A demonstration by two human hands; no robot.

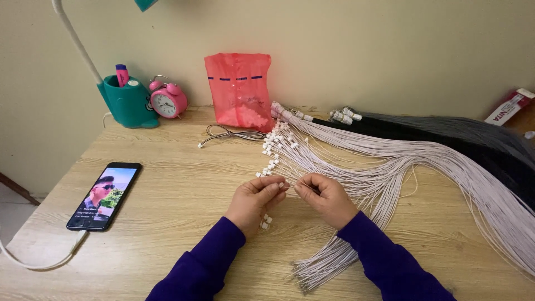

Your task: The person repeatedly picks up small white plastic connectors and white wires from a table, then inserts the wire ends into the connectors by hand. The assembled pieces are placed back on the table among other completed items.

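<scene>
Pinched a small white connector between both hands near the table's middle.
Left hand fingers closed on the connector; right hand fingers closed on a thin white wire, just left of the white wire bundle. Phone lay far left; red bag stood at the far wall.

Centre frame: left hand and right hand, purple sleeves, fingertips pinched together on a thin white wire with a small white plastic connector. Big fanned bundle of white wires runs centre to lower right, black wire bundle behind it. Pink plastic bag top centre against the wall. Black smartphone left, screen lit. Pink alarm clock and teal lamp base upper left on the light wooden table.
</scene>
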